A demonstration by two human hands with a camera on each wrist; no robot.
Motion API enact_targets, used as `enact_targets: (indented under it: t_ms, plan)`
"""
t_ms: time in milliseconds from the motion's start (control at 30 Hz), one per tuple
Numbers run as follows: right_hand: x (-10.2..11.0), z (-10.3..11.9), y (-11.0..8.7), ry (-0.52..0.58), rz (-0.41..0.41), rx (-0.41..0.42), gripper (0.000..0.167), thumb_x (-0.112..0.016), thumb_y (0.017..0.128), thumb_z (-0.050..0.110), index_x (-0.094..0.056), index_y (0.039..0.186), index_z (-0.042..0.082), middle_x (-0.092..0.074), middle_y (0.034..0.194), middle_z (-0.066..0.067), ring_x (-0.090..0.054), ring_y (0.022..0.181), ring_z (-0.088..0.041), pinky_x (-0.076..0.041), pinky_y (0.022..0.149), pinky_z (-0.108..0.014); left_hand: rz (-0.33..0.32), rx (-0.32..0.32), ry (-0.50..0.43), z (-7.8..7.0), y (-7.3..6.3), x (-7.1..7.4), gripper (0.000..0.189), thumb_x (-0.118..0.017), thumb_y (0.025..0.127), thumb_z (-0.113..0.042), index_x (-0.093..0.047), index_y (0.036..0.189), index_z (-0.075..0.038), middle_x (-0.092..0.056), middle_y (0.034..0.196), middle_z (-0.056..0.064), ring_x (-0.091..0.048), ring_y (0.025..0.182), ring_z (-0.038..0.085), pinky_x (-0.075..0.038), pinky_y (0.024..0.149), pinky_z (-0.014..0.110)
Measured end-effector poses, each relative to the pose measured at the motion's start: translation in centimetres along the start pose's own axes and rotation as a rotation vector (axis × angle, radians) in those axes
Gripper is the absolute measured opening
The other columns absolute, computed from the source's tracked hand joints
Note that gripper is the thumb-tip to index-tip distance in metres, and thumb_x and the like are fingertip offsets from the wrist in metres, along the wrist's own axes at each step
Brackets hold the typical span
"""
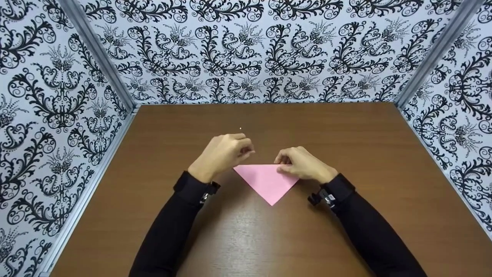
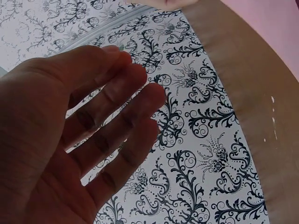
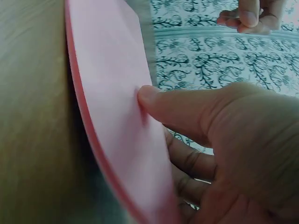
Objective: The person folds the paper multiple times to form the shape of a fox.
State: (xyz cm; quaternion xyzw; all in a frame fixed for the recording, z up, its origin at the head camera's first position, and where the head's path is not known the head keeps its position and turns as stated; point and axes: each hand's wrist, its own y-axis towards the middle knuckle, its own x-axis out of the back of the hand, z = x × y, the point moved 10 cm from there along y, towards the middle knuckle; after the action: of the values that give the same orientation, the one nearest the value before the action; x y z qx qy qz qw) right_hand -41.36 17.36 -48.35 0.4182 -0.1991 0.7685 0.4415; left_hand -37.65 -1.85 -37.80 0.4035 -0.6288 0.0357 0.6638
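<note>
A pink sheet of paper [image 1: 265, 181], folded into a triangle, has its long edge away from me and its point toward me. My right hand [image 1: 303, 163] pinches it by the long edge, right of the middle. The right wrist view shows the thumb [image 3: 152, 100] pressed on the near face of the paper [image 3: 112, 84], the other fingers behind it. Close above the paper's left corner hovers my left hand [image 1: 228, 154]. In the left wrist view its fingers [image 2: 133, 105] are loosely bent, with nothing between them and the thumb.
Under both arms lies a brown wooden table [image 1: 184, 127]. White walls with black scroll patterns [image 1: 246, 50] stand behind it and on both sides. Each wrist has a dark strap with a small camera, such as the right wrist camera [image 1: 326, 196]. Tiny bright specks [image 1: 240, 128] show beyond the left hand.
</note>
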Motion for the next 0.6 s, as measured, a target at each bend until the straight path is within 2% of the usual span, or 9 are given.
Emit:
enact_targets:
  t_ms: [233,600]
  plan:
    - [-0.5,0.2,0.1,-0.049,-0.019,0.027,0.013,-0.090,0.104,0.011,-0.087,0.117,0.007,-0.084,0.104,-0.008,-0.074,0.094,-0.018,-0.059,0.085,-0.031,0.035,0.011,-0.010,0.1,-0.2,-0.6,0.004,-0.089,0.107,-0.016,-0.088,0.105,-0.013,-0.086,0.103,0.003,-0.085,0.087,0.020,-0.072,0.079,0.038]
    - [-0.2,0.6,0.0,-0.067,-0.047,0.063,0.018,-0.089,0.105,0.012,-0.087,0.122,0.007,-0.084,0.117,-0.011,-0.082,0.109,-0.027,-0.070,0.099,-0.047,0.066,0.025,-0.016,-0.2,-0.1,-1.4,0.006,-0.086,0.110,-0.019,-0.087,0.106,-0.014,-0.085,0.104,0.003,-0.085,0.090,0.021,-0.072,0.080,0.040]
